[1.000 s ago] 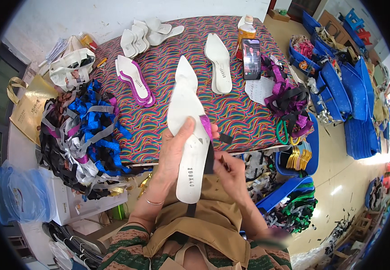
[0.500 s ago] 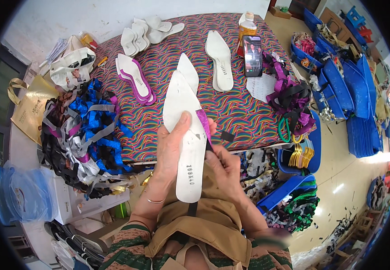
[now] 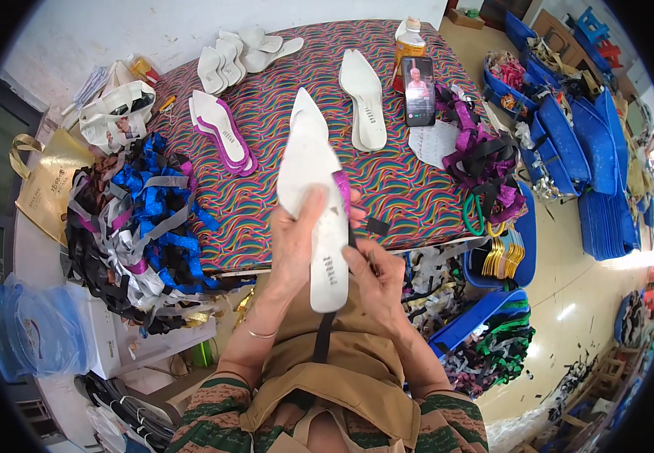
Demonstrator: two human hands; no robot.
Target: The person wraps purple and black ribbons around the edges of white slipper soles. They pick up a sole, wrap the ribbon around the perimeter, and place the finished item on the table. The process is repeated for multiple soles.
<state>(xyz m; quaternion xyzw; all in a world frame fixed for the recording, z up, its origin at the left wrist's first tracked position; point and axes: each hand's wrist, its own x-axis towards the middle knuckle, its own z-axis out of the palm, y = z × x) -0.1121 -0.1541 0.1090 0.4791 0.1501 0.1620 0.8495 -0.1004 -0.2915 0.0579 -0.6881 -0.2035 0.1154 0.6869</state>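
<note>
My left hand (image 3: 291, 234) is closed around a white pointed insole (image 3: 328, 264), its thumb lying across the upper face. A glittery purple strip (image 3: 342, 187) wraps the right edge of the insole near its middle, with a darker length running down from it. At that edge my right hand (image 3: 376, 278) is closed, thumb and fingers pinching the strip beside the insole. Past the held insole's tip, another white insole (image 3: 303, 106) lies on the patterned table. A small black piece (image 3: 377, 226) rests just beyond my right hand.
Purple-edged insoles (image 3: 226, 134) and plain white insoles (image 3: 365, 106) lie on the patterned cloth (image 3: 266, 189). A phone (image 3: 419, 90) leans on a bottle (image 3: 411, 41) beside purple strips (image 3: 485, 162). Tangled strips (image 3: 142, 226) hang at the left edge; blue bins (image 3: 572, 143) stand right.
The held insole has tilted, its heel end moving up and slightly right. My right hand has shifted slightly along its edge. The phone's picture has changed.
</note>
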